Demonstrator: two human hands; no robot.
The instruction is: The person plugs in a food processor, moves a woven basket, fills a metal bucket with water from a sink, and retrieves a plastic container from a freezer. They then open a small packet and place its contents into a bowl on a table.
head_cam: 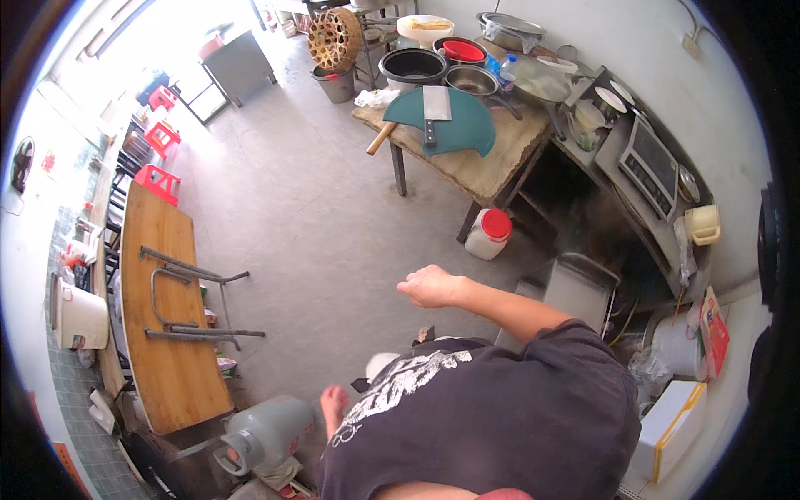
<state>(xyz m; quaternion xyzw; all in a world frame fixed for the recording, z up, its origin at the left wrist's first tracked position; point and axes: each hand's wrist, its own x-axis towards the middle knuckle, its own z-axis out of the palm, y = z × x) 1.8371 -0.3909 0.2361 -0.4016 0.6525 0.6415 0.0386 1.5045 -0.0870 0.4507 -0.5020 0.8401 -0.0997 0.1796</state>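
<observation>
My right hand (432,286) is held out over the grey floor, its fingers curled into a loose fist with nothing visible in it. Close to my body, my left hand (334,399) hangs low; it is small in the picture and its grip is unclear. Beyond the right hand stands a plastic jar (482,240) with a red lid, by a leg of a worn table (500,172). On that table lie a green cutting board (465,128) and a cleaver (437,106). A grey gas cylinder (275,428) lies near the left hand.
A folding table (165,369) rests on its side at left, metal legs sticking out. Red plastic stools (159,181) line that side. Pots (412,65) crowd the worn table's far end. An induction cooker (650,162) sits on the right counter, and a white box (669,425) is below.
</observation>
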